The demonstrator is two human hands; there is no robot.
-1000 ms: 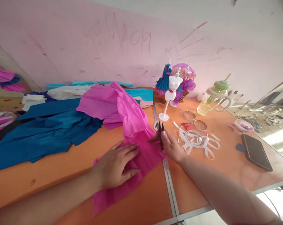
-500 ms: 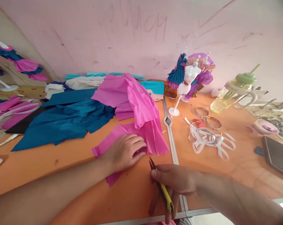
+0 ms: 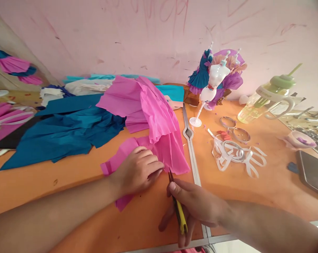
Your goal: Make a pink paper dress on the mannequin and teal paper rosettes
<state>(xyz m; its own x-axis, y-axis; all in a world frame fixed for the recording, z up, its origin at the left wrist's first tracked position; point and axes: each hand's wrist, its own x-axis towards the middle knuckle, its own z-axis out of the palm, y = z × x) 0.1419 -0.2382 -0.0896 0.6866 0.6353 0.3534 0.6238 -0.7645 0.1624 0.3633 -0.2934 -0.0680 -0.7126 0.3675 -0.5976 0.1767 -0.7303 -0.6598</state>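
Pink crepe paper (image 3: 159, 116) lies in folds across the middle of the orange table. My left hand (image 3: 140, 168) rests on its lower part, fingers closed on the edge that faces my right hand. Held in my right hand (image 3: 193, 200) is a pair of small yellow-handled thread snips (image 3: 180, 214). The dark blade tips point away from me and meet the paper's lower edge, just right of my left fingertips. Whether the blades have cut into it I cannot tell. Dark blue crepe paper (image 3: 66, 130) spreads out to the left.
Right of the table's metal seam stand a white mini dress form (image 3: 217, 77) and dressed forms behind it. White ribbon (image 3: 235, 153), tape rolls (image 3: 240, 134), a drink bottle (image 3: 264, 98), a small bowl (image 3: 299, 139) and a phone (image 3: 313, 172) lie farther right. A wall rises behind.
My right hand has brought the snips forward and slightly left, from short of the pink paper to its edge. The blades look closer together. My left hand keeps its hold; the view has shifted slightly.
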